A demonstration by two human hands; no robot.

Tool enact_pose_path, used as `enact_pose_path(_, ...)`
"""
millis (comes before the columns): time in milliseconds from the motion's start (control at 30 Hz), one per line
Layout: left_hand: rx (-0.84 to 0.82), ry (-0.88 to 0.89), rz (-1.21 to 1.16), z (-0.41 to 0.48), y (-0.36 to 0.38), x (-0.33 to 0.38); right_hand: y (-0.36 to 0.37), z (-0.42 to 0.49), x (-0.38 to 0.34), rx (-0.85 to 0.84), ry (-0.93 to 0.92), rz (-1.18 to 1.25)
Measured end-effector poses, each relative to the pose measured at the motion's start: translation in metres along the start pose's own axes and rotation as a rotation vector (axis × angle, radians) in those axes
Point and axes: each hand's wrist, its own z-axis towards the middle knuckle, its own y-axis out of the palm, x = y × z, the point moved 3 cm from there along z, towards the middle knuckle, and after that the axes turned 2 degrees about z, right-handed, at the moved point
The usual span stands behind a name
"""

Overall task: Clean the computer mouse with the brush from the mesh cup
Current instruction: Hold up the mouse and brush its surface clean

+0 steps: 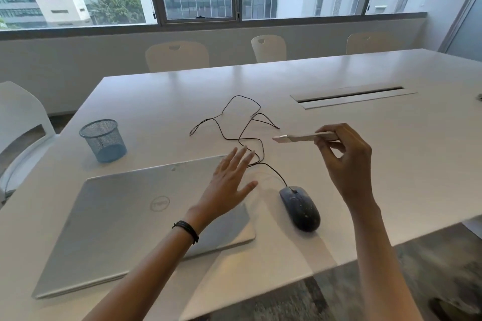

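Right hand (344, 161) pinches the brush (300, 137) above the table (391, 164), bristles pointing left; left hand (229, 185) hovers spread over the laptop (117, 221). Mouse (300, 208) lies near the front edge, cup (103, 141) near the left edge

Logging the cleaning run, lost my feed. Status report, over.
Right hand pinching brush, raised above table. Left hand open, empty, over closed laptop. Mouse speckled, untouched. Its cable loops beyond; nothing blocking.

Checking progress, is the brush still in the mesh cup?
No, the right hand holds the brush above the table, away from the mesh cup.
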Motion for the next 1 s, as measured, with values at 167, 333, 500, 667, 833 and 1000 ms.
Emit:
enact_pose_path(167, -0.021, 0.049, -0.11, -0.004, 0.024, 0.031, -0.019, -0.01, 0.016, 0.008, 0.041, 0.029)
enact_pose_path(333, -0.131, 0.005, -0.219, -0.01, 0.049, 0.052, -0.032, -0.024, 0.037, 0.042, 0.131, 0.086)
enact_pose_path(500, -0.239, -0.068, -0.233, -0.011, 0.068, 0.066, -0.039, -0.045, 0.056, 0.068, 0.246, 0.16)
enact_pose_path(667, -0.31, -0.047, -0.14, -0.012, 0.077, 0.071, -0.042, -0.063, 0.07, 0.079, 0.318, 0.187)
enact_pose_path(833, -0.363, -0.055, -0.112, -0.014, 0.077, 0.073, -0.042, -0.077, 0.078, 0.075, 0.382, 0.208)
enact_pose_path(1000, -0.393, -0.091, -0.158, -0.01, 0.076, 0.075, -0.044, -0.079, 0.081, 0.059, 0.39, 0.22)
